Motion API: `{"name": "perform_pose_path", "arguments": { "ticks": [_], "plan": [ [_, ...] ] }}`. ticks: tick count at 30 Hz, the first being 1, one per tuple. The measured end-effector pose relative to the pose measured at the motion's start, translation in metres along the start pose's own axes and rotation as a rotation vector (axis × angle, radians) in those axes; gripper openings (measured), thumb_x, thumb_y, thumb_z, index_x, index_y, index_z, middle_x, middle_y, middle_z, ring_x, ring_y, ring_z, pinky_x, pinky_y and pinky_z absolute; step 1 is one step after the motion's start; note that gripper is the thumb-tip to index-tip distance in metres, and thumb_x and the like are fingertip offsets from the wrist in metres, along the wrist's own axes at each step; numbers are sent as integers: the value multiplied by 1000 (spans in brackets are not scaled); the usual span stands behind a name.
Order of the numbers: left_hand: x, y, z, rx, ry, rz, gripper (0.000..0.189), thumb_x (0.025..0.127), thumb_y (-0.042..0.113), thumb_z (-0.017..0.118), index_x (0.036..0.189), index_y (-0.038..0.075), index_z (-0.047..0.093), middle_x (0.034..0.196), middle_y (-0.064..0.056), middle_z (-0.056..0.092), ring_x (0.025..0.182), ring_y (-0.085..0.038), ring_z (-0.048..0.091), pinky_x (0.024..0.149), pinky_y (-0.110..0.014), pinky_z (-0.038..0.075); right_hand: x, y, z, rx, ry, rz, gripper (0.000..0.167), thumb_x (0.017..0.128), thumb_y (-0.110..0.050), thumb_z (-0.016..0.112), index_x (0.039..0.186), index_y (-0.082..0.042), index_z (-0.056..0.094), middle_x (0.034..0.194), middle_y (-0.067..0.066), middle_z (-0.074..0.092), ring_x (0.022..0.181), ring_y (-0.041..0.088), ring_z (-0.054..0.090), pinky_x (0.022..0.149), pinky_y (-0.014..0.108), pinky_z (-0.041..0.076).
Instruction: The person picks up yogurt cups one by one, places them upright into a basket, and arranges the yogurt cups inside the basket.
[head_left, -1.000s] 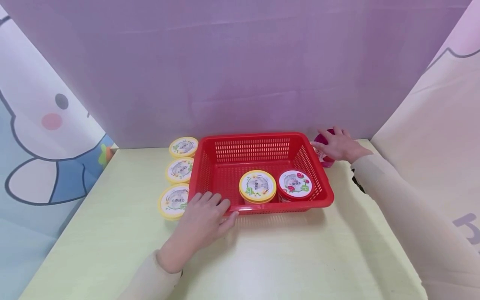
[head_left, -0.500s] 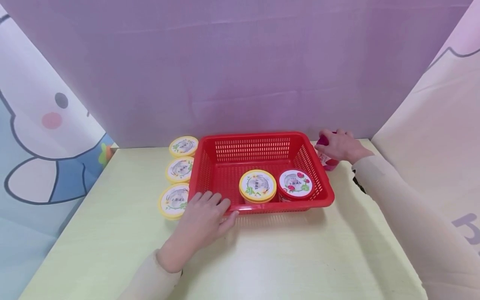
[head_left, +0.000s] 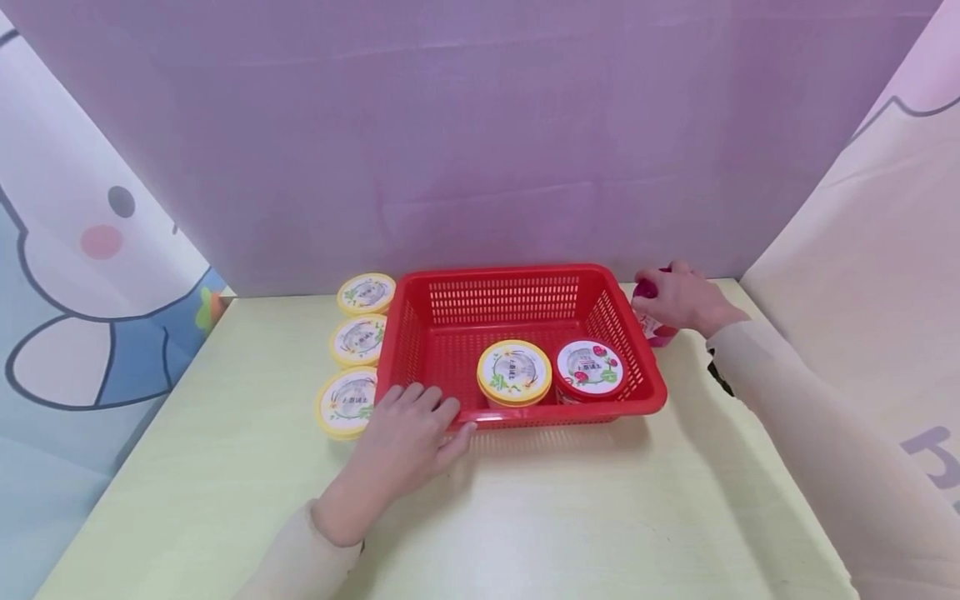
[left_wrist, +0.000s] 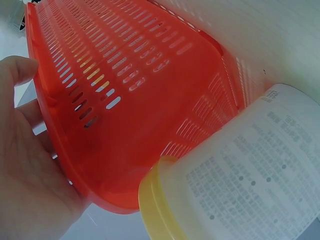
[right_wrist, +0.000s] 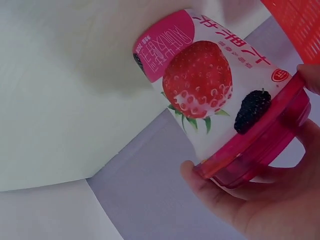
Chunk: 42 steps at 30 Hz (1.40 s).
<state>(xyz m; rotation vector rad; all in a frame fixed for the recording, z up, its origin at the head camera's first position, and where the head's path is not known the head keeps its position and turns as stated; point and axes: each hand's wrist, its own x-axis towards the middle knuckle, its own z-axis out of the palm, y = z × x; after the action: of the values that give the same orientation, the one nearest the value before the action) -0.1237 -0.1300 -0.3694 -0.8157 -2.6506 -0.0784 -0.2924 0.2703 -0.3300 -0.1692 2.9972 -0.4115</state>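
Note:
My left hand (head_left: 397, 442) grips the near left rim of a red plastic basket (head_left: 427, 329), fingers over the edge. In the left wrist view, a white tub (left_wrist: 245, 170) with a yellow lid stands beside the basket wall. Inside the basket are a yellow-lidded tub (head_left: 514, 372) and a red-lidded tub (head_left: 590, 367). Right of the basket, my right hand (head_left: 686, 298) holds a yogurt cup (right_wrist: 210, 80) by its magenta lid from above. The cup is printed with a strawberry and a blackberry. Whether its base touches the table cannot be told.
Three yellow-lidded tubs line the basket's left side: a far tub (head_left: 367, 292), a middle tub (head_left: 360, 339) and a near tub (head_left: 347, 402). A purple cloth wall (head_left: 480, 150) rises behind the pale table (head_left: 555, 517). Printed cloths hang at both sides.
My right hand has shifted slightly right, and the yogurt cup has tilted or moved a little with it; more of its label shows. The left hand and basket have stayed put.

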Motion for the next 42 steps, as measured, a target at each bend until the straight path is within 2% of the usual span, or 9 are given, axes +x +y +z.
{"name": "perform_pose_path", "arguments": {
  "ticks": [18,26,36,42],
  "plan": [
    [0,-1,1,10,18,10,32,89,46,72,97,16,69,89,-4,69,83,-20,62,78,-38,51,-2,4,-1,-38,42,-30,70,82,-34,78,141,-10,49,133,28,40,116,49,44,82,63,55],
    [0,0,0,8,10,8,32,90,47,71,97,16,69,90,-3,69,84,-19,62,78,-38,51,-5,0,-9,-62,76,-76,67,82,-30,77,140,-9,50,135,28,40,118,49,43,85,65,53],
    [0,-1,1,-5,7,6,33,86,46,76,98,15,69,89,-3,68,83,-19,62,78,-38,52,-9,-7,-18,-87,87,-74,66,84,-34,74,141,-11,50,134,27,41,116,49,43,85,65,53],
    [0,-1,0,16,12,11,32,90,48,70,96,16,69,88,-2,69,83,-19,62,78,-37,52,-12,-11,-24,-85,102,-82,67,83,-32,76,141,-11,50,135,27,41,118,49,43,84,65,53]
  ]
}}
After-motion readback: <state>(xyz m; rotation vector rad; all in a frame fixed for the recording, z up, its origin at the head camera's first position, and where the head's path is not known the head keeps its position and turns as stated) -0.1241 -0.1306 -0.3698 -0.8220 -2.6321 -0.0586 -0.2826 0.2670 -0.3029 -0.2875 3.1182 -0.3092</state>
